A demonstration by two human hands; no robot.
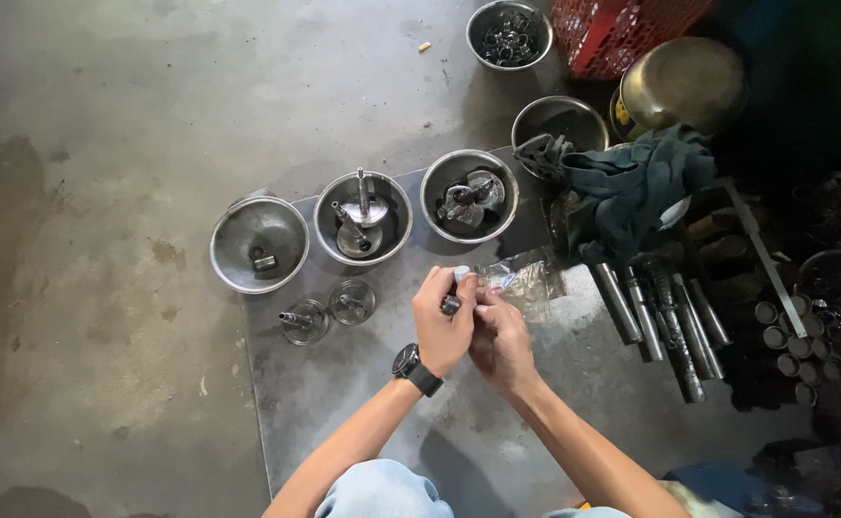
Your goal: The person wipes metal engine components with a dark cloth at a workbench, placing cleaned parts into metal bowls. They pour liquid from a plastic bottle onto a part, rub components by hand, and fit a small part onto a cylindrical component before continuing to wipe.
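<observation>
Just below the middle steel bowl (363,217), both hands work one small metal part (451,305). Left hand (442,326) fingers pinch it; right hand (500,341) fingers press against it. Judging by this, a steady grip matters next.

A single head-worn camera looks almost straight down from above onto a concrete floor (104,144) and a metal sheet (343,384). It sits close enough that both forearms enter from six o'clock, the hands meeting near centre. Steel bowls (363,219) lie toward twelve o'clock, metal rods (660,317) toward three.
</observation>
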